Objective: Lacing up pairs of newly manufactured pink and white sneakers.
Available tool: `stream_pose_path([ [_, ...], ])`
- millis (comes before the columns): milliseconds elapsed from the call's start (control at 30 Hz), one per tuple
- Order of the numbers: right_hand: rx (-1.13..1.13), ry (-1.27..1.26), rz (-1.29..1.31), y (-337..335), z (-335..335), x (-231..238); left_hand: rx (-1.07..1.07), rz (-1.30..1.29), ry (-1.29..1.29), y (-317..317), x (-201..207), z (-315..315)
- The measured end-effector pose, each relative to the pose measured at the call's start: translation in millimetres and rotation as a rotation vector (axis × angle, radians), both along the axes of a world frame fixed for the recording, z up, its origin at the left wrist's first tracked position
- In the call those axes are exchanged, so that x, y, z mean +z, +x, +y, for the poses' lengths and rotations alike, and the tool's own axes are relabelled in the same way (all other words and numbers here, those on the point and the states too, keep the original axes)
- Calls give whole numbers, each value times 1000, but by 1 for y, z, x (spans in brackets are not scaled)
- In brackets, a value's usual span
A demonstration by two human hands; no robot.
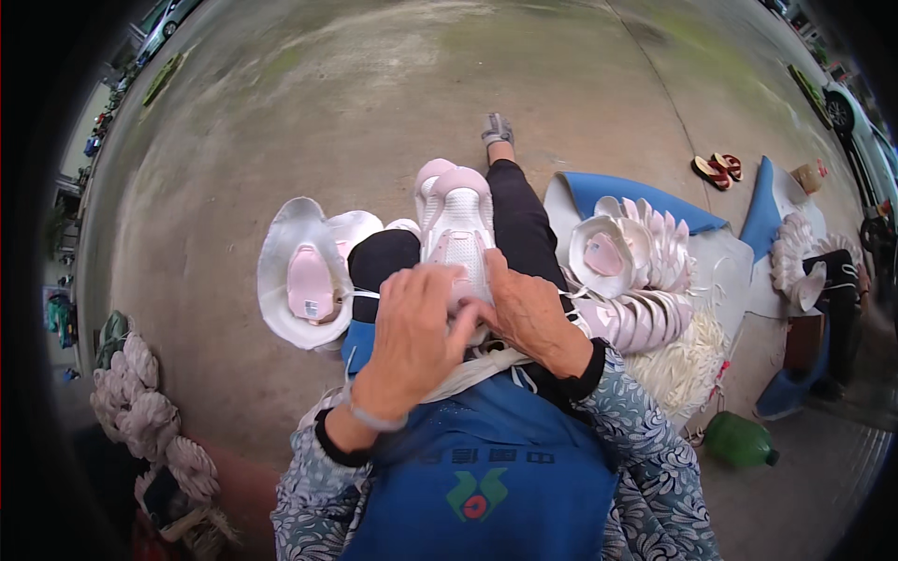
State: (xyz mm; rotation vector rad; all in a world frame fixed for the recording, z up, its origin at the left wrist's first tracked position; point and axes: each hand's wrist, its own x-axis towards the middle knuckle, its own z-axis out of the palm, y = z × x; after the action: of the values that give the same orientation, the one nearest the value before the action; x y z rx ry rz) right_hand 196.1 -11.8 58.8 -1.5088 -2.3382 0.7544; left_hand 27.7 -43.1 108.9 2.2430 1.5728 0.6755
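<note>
A pink and white shoe upper [458, 238] with a perforated front lies across my lap, toe pointing away from me. Part of another similar upper shows beside its toe. My left hand [412, 313] curls over the near part of the upper, fingers bent onto it. Against its right edge, my right hand [535, 316] grips with the thumb reaching toward the left fingers. A white lace end [366, 294] sticks out left of my left hand. What lies between the fingertips is hidden. A blue apron [486, 486] covers my lap.
Stacked shoe uppers [311, 280] lie left of my knee; more uppers [645, 318] sit at the right by a heap of white laces [687, 360]. Around are blue mats [636, 199], sandals [718, 172], a green bottle [739, 439] and knotted white bundles [150, 421]. Another person sits far right.
</note>
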Motion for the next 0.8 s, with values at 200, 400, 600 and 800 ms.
stream_pose_path([
  [200, -21, 100, -67, -9, -1, -28, 24, 367, -39, -16, -63, 1],
  [400, 50, 167, -35, 2, -15, -39, -15, 414, -6, -13, -83, -17],
  [600, 39, 114, -12, -3, -2, -39, -14, 368, 13, -12, -84, -11],
  [800, -86, -112, 257, 31, 7, -8, 2, -33, -102, -25, -54, -8],
])
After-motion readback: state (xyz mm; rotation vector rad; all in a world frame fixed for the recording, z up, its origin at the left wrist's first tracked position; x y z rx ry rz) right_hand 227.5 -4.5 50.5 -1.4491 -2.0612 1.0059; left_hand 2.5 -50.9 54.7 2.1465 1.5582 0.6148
